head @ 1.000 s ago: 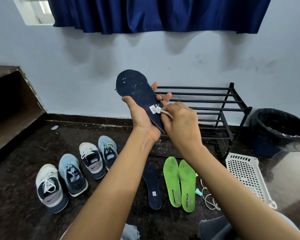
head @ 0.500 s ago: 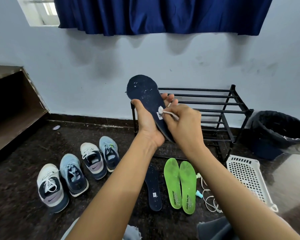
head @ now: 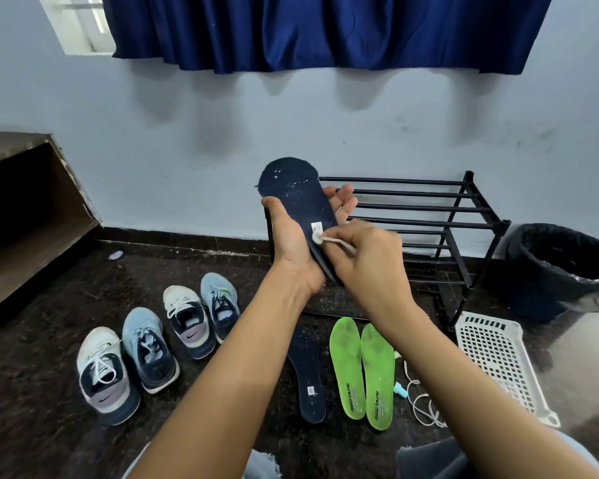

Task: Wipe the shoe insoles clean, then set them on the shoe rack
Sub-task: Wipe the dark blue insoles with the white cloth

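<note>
Green insoles [head: 362, 371] lie on floor near me. Left hand [head: 291, 250] grips navy insole [head: 294, 191] upright; right hand [head: 370, 264] pinches white wipe [head: 317, 238] against its label. I fear a hard rub bends it & it slips, short of shoe rack [head: 464, 216] behind.

Navy insole [head: 291, 195], white-flecked, standing toe up, being gripped by left hand [head: 291, 250] before black shoe rack [head: 429, 207]. White wipe [head: 317, 239], pinched in right hand [head: 370, 261], touching its label. Second navy insole [head: 308, 375] and green insoles [head: 347, 368] lying flat on floor, side by side.
</note>
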Action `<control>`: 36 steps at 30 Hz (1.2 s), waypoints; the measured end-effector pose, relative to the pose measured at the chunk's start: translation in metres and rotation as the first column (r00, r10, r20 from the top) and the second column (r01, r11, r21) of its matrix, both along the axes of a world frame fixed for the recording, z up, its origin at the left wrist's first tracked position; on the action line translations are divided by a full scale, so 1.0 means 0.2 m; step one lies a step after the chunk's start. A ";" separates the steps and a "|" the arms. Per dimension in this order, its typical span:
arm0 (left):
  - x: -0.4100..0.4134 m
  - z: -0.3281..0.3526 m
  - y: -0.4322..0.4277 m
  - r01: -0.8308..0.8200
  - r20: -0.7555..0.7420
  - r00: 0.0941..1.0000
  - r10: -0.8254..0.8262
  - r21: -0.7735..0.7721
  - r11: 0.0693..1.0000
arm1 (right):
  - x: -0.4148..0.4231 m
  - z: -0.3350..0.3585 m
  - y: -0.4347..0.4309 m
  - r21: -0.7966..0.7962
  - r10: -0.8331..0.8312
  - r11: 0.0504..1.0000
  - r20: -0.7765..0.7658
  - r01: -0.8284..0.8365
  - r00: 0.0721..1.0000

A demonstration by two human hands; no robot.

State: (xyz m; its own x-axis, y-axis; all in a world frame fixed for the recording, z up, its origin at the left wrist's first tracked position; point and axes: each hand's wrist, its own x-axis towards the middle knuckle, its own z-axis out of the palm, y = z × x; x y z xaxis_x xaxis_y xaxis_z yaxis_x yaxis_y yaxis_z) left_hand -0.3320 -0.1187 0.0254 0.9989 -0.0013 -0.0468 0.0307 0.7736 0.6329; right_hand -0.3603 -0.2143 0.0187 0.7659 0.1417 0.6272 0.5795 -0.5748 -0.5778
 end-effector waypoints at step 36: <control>0.00 0.00 0.00 -0.041 -0.092 0.995 0.042 0.012 0.999 | 0.08 -0.07 0.05 -0.023 -0.093 0.995 0.181 0.099 0.979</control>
State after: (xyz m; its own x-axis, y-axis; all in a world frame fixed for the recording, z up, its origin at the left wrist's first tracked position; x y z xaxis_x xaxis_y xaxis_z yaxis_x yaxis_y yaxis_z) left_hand -0.3316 -0.1194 0.0257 0.9896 0.0411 -0.1381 0.0569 0.7688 0.6369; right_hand -0.3446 -0.2034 0.0051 0.6526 0.0949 0.7518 0.6133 -0.6488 -0.4505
